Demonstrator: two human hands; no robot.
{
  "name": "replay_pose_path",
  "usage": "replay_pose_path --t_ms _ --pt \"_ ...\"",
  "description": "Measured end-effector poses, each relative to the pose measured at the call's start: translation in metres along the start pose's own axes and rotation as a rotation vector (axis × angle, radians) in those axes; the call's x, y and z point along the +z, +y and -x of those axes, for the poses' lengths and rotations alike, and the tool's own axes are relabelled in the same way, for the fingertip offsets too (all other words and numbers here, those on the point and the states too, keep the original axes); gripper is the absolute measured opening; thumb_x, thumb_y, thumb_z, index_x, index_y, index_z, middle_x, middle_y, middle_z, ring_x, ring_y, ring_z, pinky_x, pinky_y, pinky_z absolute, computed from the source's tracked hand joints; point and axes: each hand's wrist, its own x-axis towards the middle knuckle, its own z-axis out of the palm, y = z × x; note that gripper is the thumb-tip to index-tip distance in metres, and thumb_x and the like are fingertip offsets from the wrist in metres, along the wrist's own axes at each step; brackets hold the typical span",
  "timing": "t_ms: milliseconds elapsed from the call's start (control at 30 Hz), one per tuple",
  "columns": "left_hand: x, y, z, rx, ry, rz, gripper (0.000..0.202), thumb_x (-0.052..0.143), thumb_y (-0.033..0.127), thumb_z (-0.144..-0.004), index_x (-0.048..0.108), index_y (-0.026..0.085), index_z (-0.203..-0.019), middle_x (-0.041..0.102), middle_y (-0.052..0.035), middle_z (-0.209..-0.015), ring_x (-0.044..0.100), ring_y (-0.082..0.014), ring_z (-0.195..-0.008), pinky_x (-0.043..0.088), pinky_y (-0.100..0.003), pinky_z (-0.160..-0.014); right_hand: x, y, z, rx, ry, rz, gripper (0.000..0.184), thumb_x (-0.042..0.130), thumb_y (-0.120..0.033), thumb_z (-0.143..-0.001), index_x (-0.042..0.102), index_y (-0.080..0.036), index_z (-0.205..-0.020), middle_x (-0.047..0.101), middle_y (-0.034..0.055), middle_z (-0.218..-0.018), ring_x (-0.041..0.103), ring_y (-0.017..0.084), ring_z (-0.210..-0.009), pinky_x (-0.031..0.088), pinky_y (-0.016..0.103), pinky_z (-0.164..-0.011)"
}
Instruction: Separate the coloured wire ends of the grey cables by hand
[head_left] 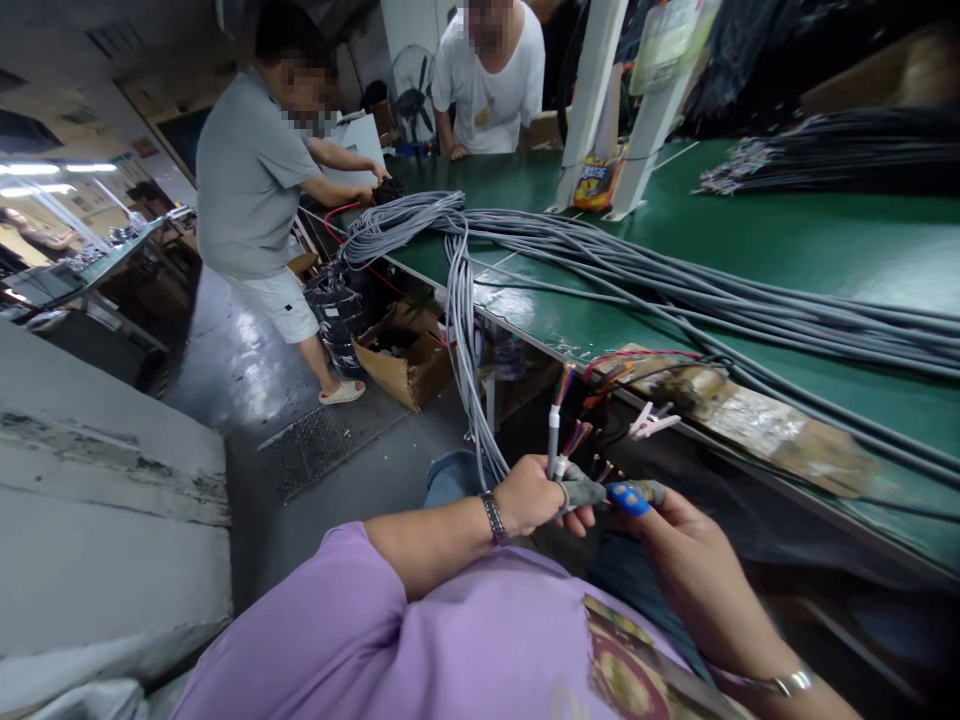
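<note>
Several grey cables [470,350] hang off the bench edge and run down to my left hand [534,497], which is closed around their ends. Above that fist stick up stripped cable ends [557,415] with a white sleeve and thin coloured wires. My right hand [660,510] meets the left one, its thumb and finger pinched together at the wire tips. A blue cover [628,498] sits on the right thumb, and grey coverings wrap some fingertips. Whatever lies inside the right pinch is too small to make out.
A long bundle of grey cables [645,265] lies along the green bench [810,215]. By the edge are a pink clip [652,423] and a taped board [780,425]. An open carton [409,355] stands on the floor. Two people [255,170] work at the far end.
</note>
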Motion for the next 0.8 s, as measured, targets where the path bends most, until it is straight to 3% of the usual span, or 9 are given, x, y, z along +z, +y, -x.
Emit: replay_pose_path --t_ms 267,500,800 --pt "-0.005 -0.003 0.002 0.062 0.081 0.026 0.039 0.074 0.049 -0.062 0.055 0.014 -0.06 0.058 0.0002 -0.048 0.051 -0.0086 -0.035 0.029 -0.018 -0.034 0.01 -0.008 0.004 0.0 -0.008 -0.1 0.032 0.075 -0.046 -0.066 0.059 -0.018 -0.062 0.053 -0.0011 -0.058 0.044 0.012 -0.057 0.036 0.028 -0.057" --pt "-0.007 -0.006 -0.003 0.087 0.055 0.027 0.033 0.074 0.041 -0.064 0.055 0.014 -0.062 0.059 0.0008 -0.048 0.049 -0.008 -0.033 0.033 -0.019 -0.034 0.005 -0.006 0.0 0.025 -0.005 -0.148 0.03 0.076 -0.043 -0.064 0.063 -0.016 -0.067 0.055 -0.0018 -0.06 0.043 0.01 -0.058 0.034 0.025 -0.056" --pt "-0.01 0.007 -0.009 0.095 0.014 0.1 0.034 0.077 0.04 -0.061 0.053 0.014 -0.061 0.057 0.0016 -0.045 0.046 -0.0071 -0.032 0.032 -0.018 -0.032 -0.012 0.0 -0.023 0.182 0.043 -0.507 0.04 0.073 -0.055 -0.066 0.064 -0.017 -0.072 0.058 -0.0009 -0.065 0.045 0.008 -0.053 0.044 0.025 -0.056"
